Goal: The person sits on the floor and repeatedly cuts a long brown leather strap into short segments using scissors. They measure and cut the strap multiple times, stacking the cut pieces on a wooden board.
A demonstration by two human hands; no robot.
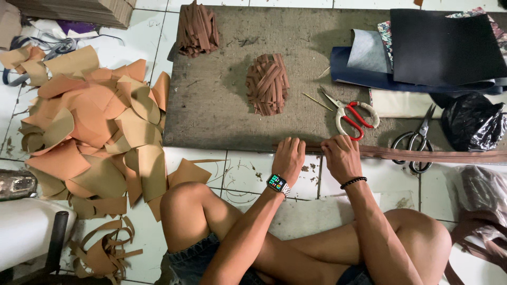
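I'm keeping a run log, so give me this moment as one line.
left hand: pressing brown strip | right hand: pressing same strip | place: mat front edge | nearby: red scissors

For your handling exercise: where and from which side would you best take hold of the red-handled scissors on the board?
Take the red-handled scissors by the taped handle loops, coming from the near edge of the board. They lie flat, loops toward the person, blades pointing away up-left.

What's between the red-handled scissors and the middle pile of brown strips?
In the head view, two thin pale sticks lie on the mat between the pile of brown strips and the red-handled scissors; otherwise bare mat.
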